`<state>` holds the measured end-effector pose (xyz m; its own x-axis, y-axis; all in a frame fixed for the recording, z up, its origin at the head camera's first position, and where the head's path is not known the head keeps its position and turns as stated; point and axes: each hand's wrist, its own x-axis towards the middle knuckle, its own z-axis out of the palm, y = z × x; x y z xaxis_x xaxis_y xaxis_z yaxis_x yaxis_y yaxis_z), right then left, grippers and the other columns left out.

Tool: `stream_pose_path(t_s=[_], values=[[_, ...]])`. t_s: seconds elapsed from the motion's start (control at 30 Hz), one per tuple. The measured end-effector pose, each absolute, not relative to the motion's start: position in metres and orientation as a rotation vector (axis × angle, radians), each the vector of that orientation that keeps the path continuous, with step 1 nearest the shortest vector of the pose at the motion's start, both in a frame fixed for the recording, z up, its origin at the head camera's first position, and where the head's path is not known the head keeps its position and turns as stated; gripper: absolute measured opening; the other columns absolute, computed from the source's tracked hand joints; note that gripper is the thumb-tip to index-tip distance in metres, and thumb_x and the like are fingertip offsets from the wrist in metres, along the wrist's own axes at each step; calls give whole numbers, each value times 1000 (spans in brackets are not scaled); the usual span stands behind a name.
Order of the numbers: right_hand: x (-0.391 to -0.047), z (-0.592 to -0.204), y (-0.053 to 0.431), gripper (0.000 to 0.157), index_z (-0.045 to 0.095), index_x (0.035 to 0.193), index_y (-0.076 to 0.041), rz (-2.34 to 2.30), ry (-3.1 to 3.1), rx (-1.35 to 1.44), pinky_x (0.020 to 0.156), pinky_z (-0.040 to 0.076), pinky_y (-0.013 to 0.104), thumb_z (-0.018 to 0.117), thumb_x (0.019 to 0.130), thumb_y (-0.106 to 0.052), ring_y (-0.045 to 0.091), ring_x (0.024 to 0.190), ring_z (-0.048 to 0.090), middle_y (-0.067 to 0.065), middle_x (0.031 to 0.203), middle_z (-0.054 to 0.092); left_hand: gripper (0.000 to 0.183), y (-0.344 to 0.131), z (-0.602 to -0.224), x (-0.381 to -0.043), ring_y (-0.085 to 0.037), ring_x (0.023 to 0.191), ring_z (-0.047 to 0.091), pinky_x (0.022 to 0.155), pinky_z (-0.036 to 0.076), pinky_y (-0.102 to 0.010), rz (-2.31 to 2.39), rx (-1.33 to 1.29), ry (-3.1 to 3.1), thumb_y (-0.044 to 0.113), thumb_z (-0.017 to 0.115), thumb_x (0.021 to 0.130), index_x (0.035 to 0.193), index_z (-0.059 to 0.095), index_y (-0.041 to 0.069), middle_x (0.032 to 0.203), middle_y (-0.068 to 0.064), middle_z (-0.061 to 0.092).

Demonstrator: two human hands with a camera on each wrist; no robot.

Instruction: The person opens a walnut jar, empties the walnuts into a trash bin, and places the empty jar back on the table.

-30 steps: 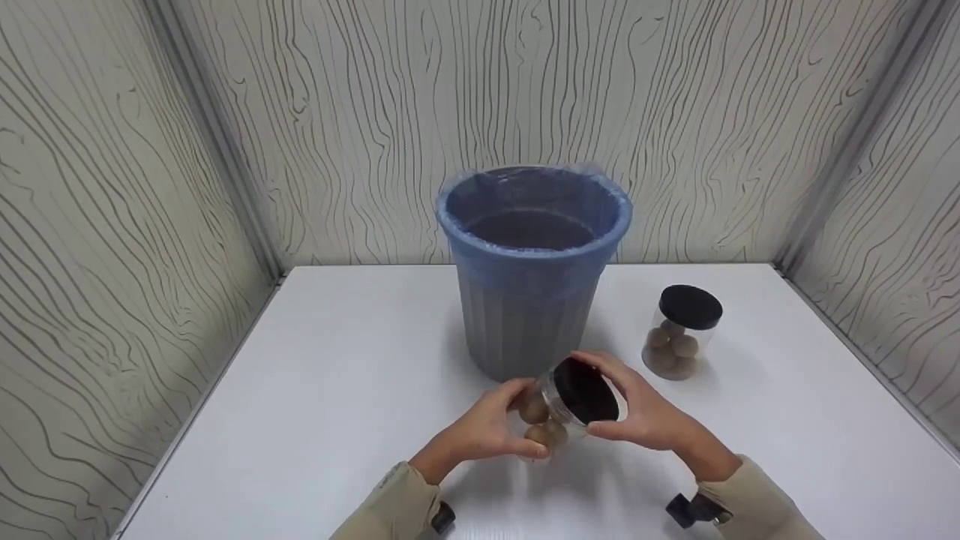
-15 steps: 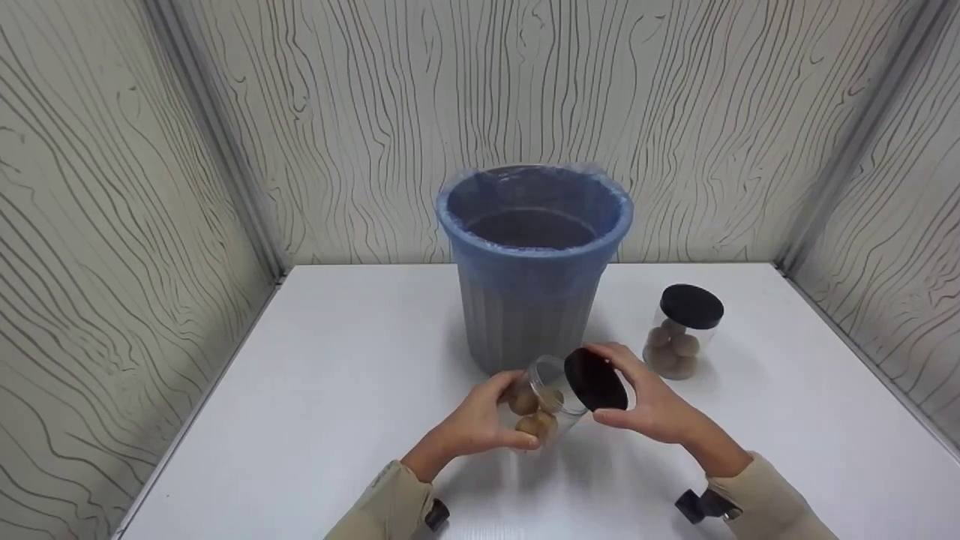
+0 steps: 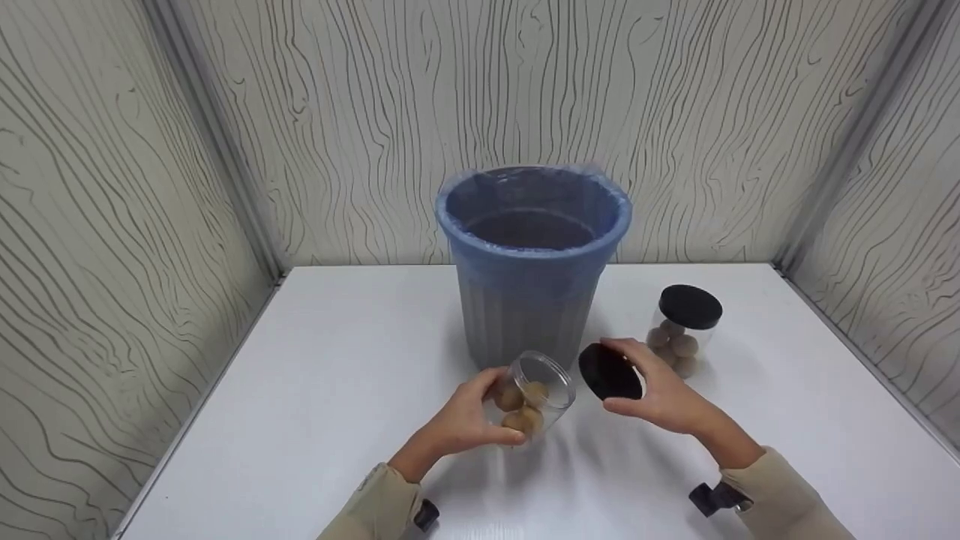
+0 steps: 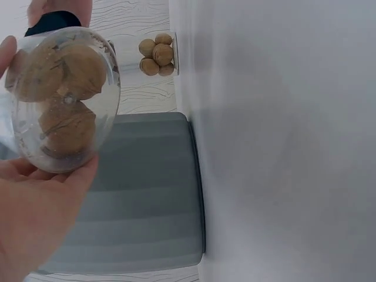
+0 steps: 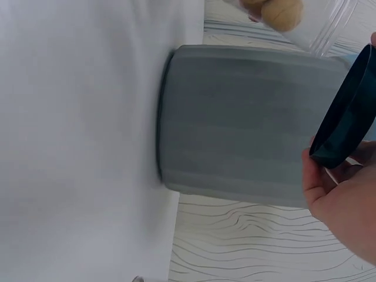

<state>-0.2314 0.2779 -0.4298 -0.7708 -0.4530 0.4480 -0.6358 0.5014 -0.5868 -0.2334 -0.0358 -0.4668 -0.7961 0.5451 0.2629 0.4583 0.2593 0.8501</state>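
My left hand [image 3: 466,418] grips a clear plastic jar [image 3: 551,409] around its side, tilted with its mouth toward the right. Several walnuts [image 4: 67,126] lie inside, seen through the jar's base in the left wrist view. Apart from the jar, just to its right, my right hand [image 3: 660,394] holds a black screw lid [image 3: 609,373] by its edge between thumb and fingers. The lid's hollow underside [image 5: 346,108] shows in the right wrist view. Both hands are above the white table, in front of the bin.
A grey bin [image 3: 525,322] with a blue liner [image 3: 534,255] folded over its rim stands behind the hands. To its right, a second jar [image 3: 690,307] with a black lid, with several walnuts inside, stands upright on the white table [image 3: 337,360]. Patterned wall panels [image 3: 420,90] surround the table.
The lid has come off the jar, and my right hand has moved it to the right. My left hand has drawn the jar slightly left, leaving its mouth uncovered.
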Motion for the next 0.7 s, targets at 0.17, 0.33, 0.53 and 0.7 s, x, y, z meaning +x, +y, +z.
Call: stream_pose_path(t_s=[0.17, 0.33, 0.53, 0.7], values=[[-235, -433, 282, 77, 46, 136, -1, 1005, -2590, 836, 92, 40, 35, 80, 72, -27, 18, 114, 44, 5, 128, 50, 81, -41, -467, -234, -14, 119, 49, 101, 38, -32, 1624, 977, 2403, 29, 83, 71, 138, 42, 9, 126, 1, 52], [-239, -435, 285, 79, 45, 133, 3, 934, -2660, 753, 89, 39, 51, 80, 71, -29, 26, 113, 43, 13, 126, 50, 82, -47, -466, -234, -15, 120, 48, 102, 37, -33, 1629, 971, 2417, 30, 84, 69, 137, 43, 8, 127, 1, 52], [-242, -440, 287, 81, 45, 133, 6, 872, -2738, 660, 90, 40, 52, 80, 70, -33, 31, 114, 43, 16, 126, 50, 83, -55, -467, -235, -16, 122, 47, 102, 37, -34, 1624, 948, 2442, 30, 85, 69, 137, 43, 8, 129, 0, 51], [-246, -447, 290, 83, 46, 132, 6, 838, -2775, 618, 90, 40, 52, 80, 69, -36, 32, 115, 44, 17, 126, 50, 82, -59, -467, -236, -16, 122, 47, 103, 36, -34, 1629, 936, 2445, 28, 85, 69, 137, 43, 8, 129, 0, 51]])
